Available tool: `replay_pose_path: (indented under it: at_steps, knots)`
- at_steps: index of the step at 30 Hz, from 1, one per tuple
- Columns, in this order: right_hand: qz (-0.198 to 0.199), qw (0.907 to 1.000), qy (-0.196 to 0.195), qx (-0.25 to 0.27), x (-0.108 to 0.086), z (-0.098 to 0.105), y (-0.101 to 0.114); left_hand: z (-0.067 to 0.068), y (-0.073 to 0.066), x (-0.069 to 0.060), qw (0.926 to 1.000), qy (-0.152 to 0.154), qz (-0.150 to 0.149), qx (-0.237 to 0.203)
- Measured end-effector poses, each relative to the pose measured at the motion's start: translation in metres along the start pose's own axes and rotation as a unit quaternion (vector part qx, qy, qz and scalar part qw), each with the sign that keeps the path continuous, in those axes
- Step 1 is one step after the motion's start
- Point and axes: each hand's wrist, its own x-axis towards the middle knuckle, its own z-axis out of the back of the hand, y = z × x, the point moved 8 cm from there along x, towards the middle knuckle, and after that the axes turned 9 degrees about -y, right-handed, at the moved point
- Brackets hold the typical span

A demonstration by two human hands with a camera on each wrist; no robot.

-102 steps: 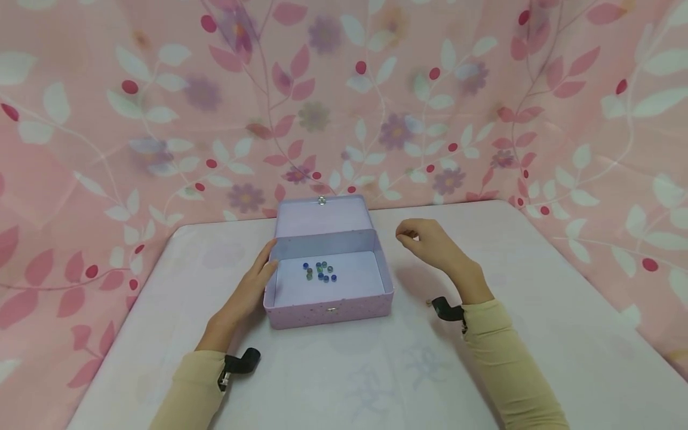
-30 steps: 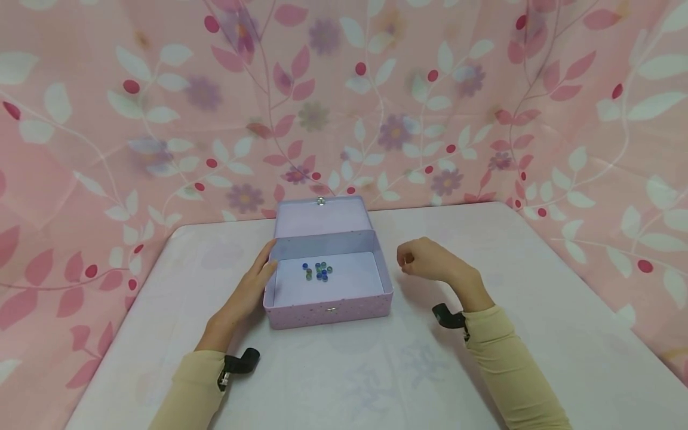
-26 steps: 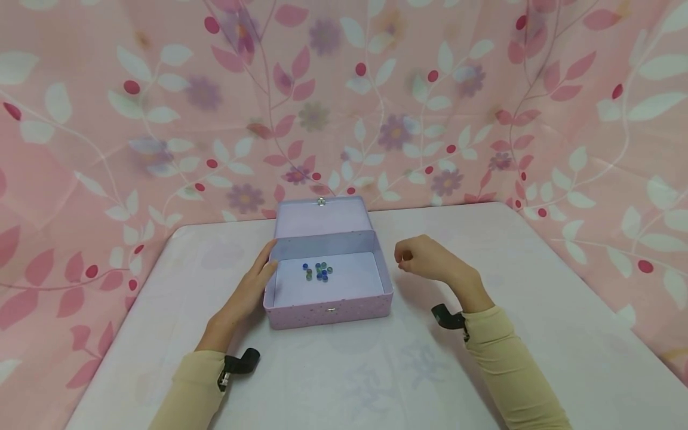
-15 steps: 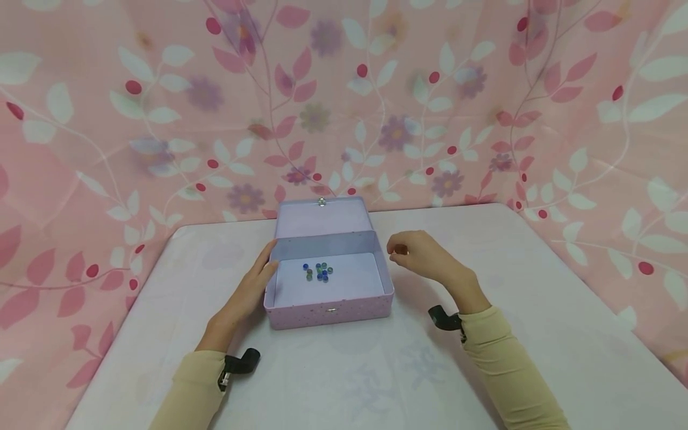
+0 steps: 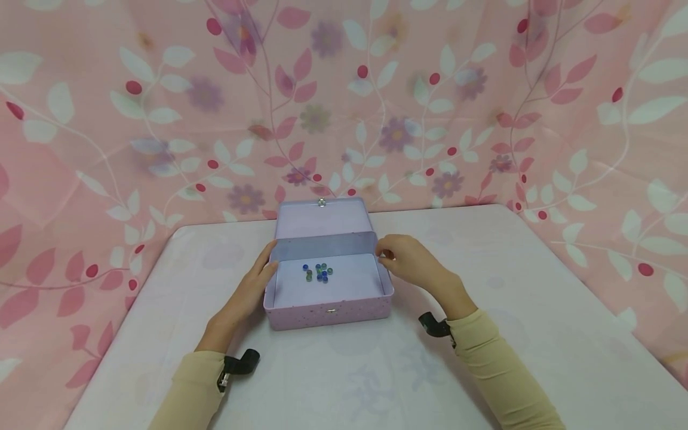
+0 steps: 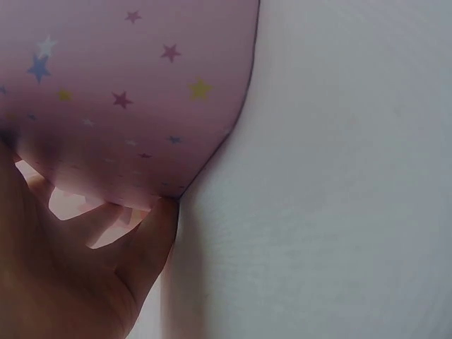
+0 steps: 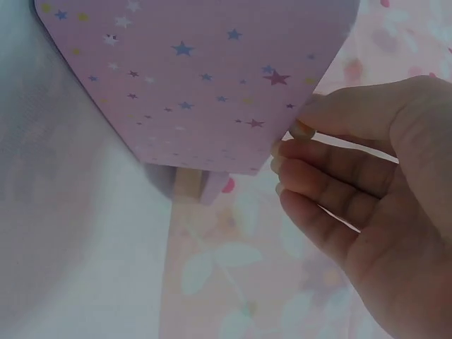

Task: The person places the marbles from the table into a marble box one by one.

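An open lilac tin box point(image 5: 301, 316) with a star print stands mid-table, its hinged lid point(image 5: 325, 218) tipped back. Several blue and green glass marbles point(image 5: 324, 273) lie clustered on its pale floor. My left hand point(image 5: 242, 295) holds the box's left side, thumb over the rim; the left wrist view has its fingers point(image 6: 152, 240) bent round the far end of the wall. At the right wall's far end, my right hand point(image 5: 411, 263) hovers at rim height. Between its thumb and forefinger a small dark marble point(image 7: 302, 129) is pinched, mostly covered by the fingers.
A white cloth covers the table point(image 5: 333, 382). Pink floral fabric point(image 5: 344, 107) hangs right behind the table's back edge, close to the lid. A small clasp point(image 5: 332, 310) sits on the box's front wall.
My right hand has moved left from beside the box to its right rim. A small marble seen earlier near the right wrist no longer shows on the table. The left hand stays put.
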Motion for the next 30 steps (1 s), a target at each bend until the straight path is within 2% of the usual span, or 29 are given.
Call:
replay_pose_path:
  at_steps: [3, 9, 18, 30]
  knots:
    - [0.013, 0.9998, -0.012, -0.005, 0.000, 0.003, 0.006, 0.001, -0.001, 0.000, 1.0000, 0.000, 0.002, 0.004]
    - [0.030, 0.9995, -0.010, -0.006, 0.001, 0.001, 0.019, 0.001, 0.000, 0.000, 1.0000, 0.001, 0.007, 0.004]
    - [0.044, 0.9982, 0.037, -0.016, 0.001, -0.020, 0.032, -0.001, 0.002, 0.000, 1.0000, 0.001, 0.009, 0.000]
    - [0.023, 0.9959, 0.088, 0.001, 0.007, -0.041, 0.033, -0.001, 0.005, 0.001, 0.9999, 0.000, 0.011, -0.004]
